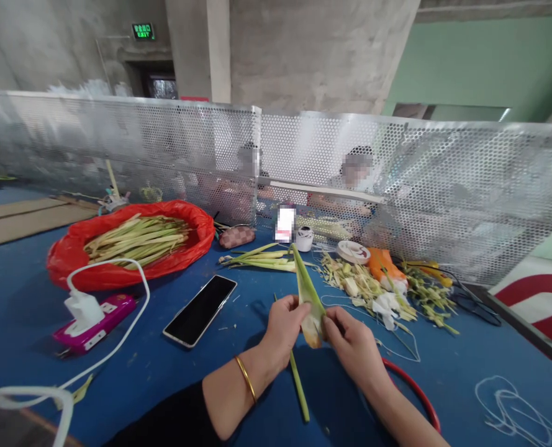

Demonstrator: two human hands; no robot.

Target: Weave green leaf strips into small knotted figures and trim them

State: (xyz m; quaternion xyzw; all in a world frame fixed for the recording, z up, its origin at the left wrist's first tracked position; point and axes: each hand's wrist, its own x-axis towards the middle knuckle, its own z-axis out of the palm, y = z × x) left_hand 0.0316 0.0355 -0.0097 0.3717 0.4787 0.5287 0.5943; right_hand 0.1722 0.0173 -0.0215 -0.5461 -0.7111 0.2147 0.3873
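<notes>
My left hand (282, 329) and my right hand (350, 341) both pinch the base of a folded green leaf (307, 292) held upright over the blue table (19, 310). The leaf's tip points away from me and its pale lower end sits between my fingers. A thin green strip (298, 388) lies on the table under my hands. My left wrist wears a gold bangle (246, 377).
A red bag (71, 257) of long green leaves lies at the left. A black phone (200, 309), a pink power strip (94, 323) with a white charger and cable, cut leaves (261, 257), leaf scraps (369, 285) and white string (513, 406) surround me. A perforated metal screen (443, 186) stands behind, with people beyond.
</notes>
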